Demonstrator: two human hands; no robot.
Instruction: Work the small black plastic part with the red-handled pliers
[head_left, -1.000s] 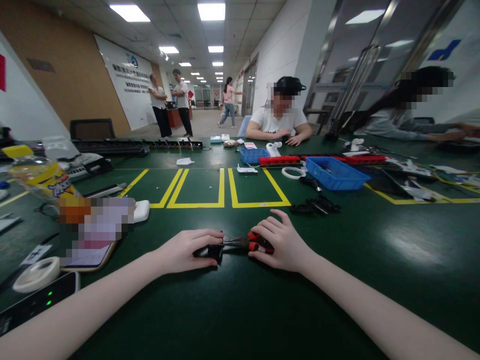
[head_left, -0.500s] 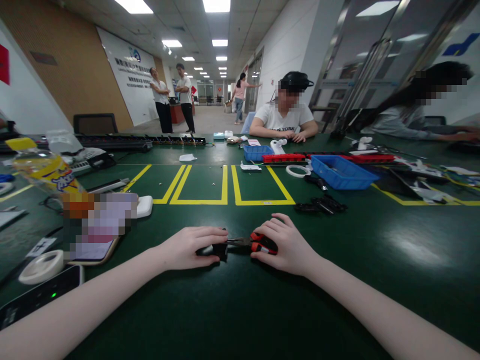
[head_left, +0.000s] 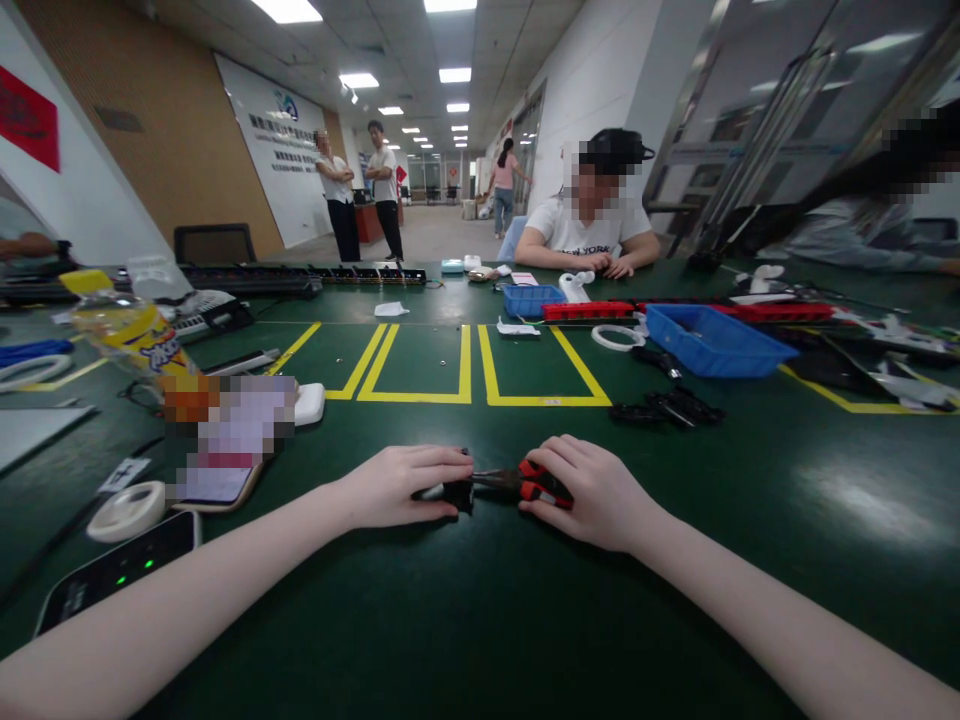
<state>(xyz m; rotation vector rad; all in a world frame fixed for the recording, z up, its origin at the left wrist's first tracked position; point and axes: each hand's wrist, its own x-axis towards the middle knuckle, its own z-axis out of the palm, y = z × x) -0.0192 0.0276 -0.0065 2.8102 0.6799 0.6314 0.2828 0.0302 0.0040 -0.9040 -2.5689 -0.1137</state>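
My right hand is closed round the red and black handles of a pair of pliers, whose metal jaws point left. A small black part is pinched between the thumb and fingers of my left hand. The tips of the pliers reach this part at its right side; whether they grip it is too small to tell. Both hands rest low over the green table, with a short gap between them that the pliers bridge.
Left stand a bottle, a phone, a white tape roll and a black device. Beyond my right hand lie black parts and a blue bin. A person sits across the table.
The whole view has shifted, so the table and hands appear a little further right. My hands hold the same things, and the pliers' handles look slightly more closed or turned.
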